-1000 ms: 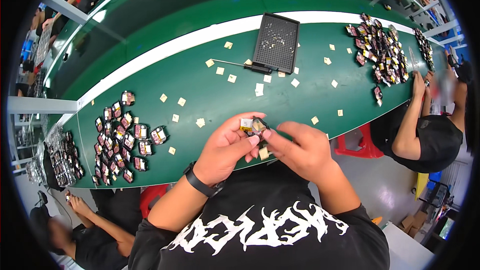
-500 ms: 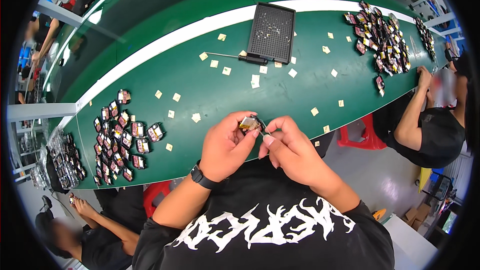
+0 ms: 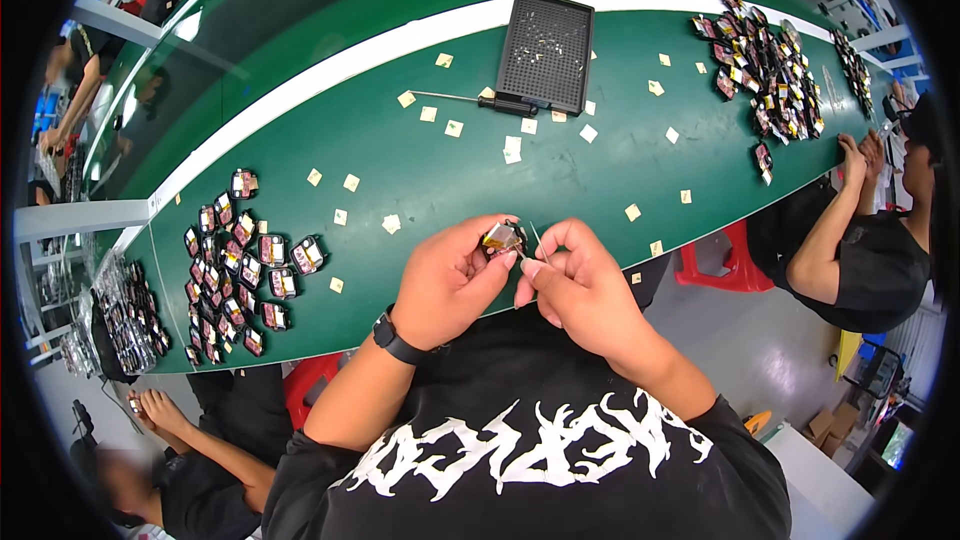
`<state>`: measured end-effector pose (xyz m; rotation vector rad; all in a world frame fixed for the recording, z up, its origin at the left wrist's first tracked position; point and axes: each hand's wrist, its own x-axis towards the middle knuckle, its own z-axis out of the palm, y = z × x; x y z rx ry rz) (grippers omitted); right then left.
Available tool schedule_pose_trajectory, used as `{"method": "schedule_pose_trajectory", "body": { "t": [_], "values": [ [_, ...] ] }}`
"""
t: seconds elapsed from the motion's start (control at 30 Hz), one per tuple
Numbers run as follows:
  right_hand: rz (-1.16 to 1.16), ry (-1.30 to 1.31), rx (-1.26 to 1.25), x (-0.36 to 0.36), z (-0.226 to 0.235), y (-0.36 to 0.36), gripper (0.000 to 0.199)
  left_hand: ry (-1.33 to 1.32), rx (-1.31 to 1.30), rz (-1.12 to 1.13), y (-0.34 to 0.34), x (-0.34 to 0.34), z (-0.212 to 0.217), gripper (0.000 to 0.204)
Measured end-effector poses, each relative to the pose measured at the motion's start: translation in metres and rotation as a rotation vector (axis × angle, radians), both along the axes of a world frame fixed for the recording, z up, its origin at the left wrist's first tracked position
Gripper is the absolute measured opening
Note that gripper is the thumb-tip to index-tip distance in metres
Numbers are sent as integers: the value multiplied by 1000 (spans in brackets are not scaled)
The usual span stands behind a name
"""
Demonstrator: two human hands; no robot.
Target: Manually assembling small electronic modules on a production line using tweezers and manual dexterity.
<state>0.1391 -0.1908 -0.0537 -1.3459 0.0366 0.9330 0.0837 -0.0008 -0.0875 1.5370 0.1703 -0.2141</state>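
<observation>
My left hand (image 3: 450, 275) is closed around a small black electronic device (image 3: 503, 237), whose inside shows a silvery, yellow-edged part. Close beside it, the fingers of my right hand (image 3: 580, 285) pinch a thin metal tool (image 3: 539, 240) that looks like tweezers. One end of that tool reaches toward the device; whether it touches is too small to tell. Both hands are held together just over the near edge of the green table (image 3: 440, 175).
Similar devices lie in a group (image 3: 235, 270) at left and a bigger pile (image 3: 770, 70) at right. A black perforated tray (image 3: 546, 90) holds tiny parts, with a screwdriver (image 3: 500, 104) beside it. Small pale squares (image 3: 513, 148) are scattered about. Co-workers (image 3: 870, 250) sit on both sides.
The device in my left hand has turned a little, showing more of its silvery part. The tool in my right hand stands at a steeper angle. My view has shifted slightly.
</observation>
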Motion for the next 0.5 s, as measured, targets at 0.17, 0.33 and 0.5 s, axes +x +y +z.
{"method": "schedule_pose_trajectory", "body": {
  "t": [0.17, 0.33, 0.5],
  "values": [
    [34, -137, -16, -2, -4, -5, 14, 74, -292, -38, 5, 5, 10, 36],
    [-2, -183, 1, -2, -3, -10, 19, 91, -348, -54, 10, 6, 9, 40],
    [88, -476, -51, 10, -18, -27, 36, 225, -185, -183, 10, 9, 26, 49]
  ]
}}
